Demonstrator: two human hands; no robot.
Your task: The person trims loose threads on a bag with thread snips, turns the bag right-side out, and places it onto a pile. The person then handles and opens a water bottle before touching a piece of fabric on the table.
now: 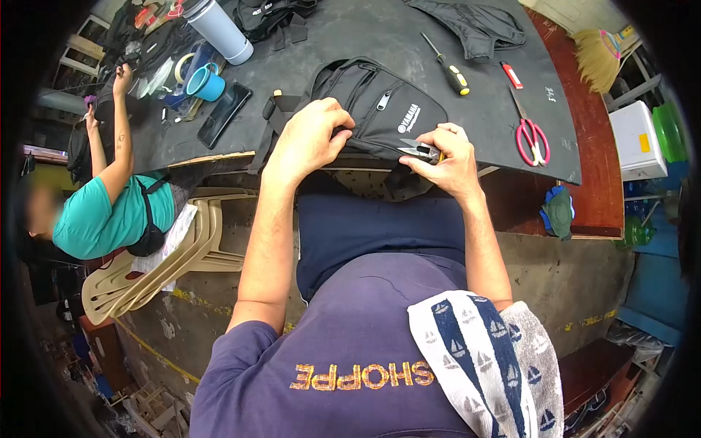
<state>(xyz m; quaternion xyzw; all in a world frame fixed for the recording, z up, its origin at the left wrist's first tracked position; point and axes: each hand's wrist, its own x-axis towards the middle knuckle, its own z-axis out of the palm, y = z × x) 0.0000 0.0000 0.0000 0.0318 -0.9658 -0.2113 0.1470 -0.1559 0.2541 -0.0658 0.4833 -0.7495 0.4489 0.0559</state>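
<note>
A black YAMAHA sling bag (372,102) lies at the near edge of the table. My left hand (310,139) is closed on the bag's near-left edge, thumb and fingers pinched together. In my right hand (447,160) is a pair of thread snips (418,149), its pointed blades apart and aimed left over the bag's lower edge. Part of the snips' handle is hidden by my fingers. Black straps hang from the bag between my hands and below the table edge.
Right of the bag lie red-handled scissors (533,139), a screwdriver (454,74) and a red cutter (512,75). To the left are a phone (225,115), a blue mug (206,84) and a tumbler (221,33). A person in a green shirt (109,215) sits left, by plastic chairs (201,248).
</note>
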